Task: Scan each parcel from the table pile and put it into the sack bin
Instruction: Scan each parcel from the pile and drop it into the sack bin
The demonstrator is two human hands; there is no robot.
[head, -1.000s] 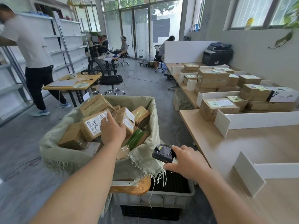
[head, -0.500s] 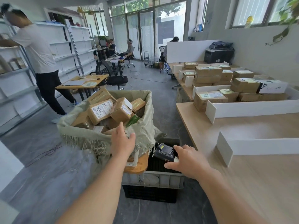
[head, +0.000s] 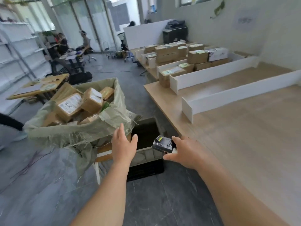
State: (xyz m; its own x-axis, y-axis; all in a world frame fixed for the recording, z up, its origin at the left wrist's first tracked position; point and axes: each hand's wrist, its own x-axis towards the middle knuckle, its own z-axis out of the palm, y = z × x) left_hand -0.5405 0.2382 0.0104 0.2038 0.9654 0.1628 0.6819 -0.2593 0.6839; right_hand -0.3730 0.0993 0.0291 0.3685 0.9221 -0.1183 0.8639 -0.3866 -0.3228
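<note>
Left hand (head: pixel 124 144) has quit labelled parcels (head: pixel 70 106); right hand (head: pixel 187 152) grips scanner (head: pixel 162 144).

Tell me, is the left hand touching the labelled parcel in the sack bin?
Apart. The head view shows the left hand open, with a stretch of green sack cloth between it and the labelled parcel.

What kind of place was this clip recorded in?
Most likely a small parcel-sorting office: labelled cardboard parcels stacked between white dividers on a long table, a sack bin full of boxes, and a handheld scanner in the right hand.
</note>
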